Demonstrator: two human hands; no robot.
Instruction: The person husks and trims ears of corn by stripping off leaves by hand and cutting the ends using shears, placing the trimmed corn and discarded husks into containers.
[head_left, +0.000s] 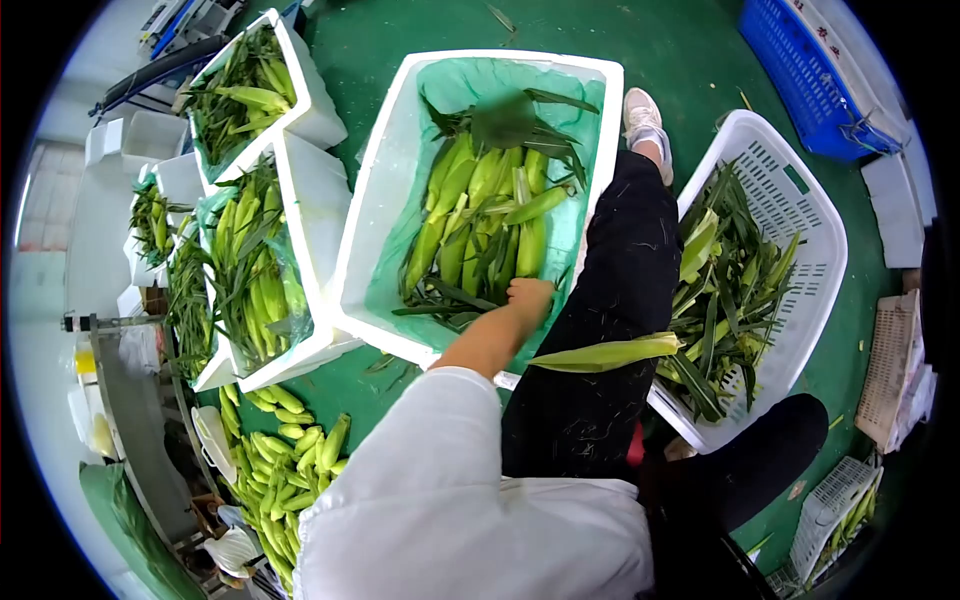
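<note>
My left hand point(531, 299) reaches into a white foam box point(350, 262) lined with thin green plastic. Its fingers are curled by the lower end of an ear of corn point(531, 247); what they hold, if anything, is hidden. Several ears in green husks lie side by side in the box, long leaves point(555, 140) around them. A blurred dark patch covers part of the leaves at the top. Across my dark trouser leg point(625, 240) lies a long pale green husk piece point(607, 353). My right hand does not show.
A white slotted basket point(822, 235) of husks and leaves stands to the right. More foam boxes point(312, 205) of corn stand left, above a heap of ears point(290, 460) on the green floor. A blue crate point(800, 80) is at upper right, a tan basket point(890, 370) below it.
</note>
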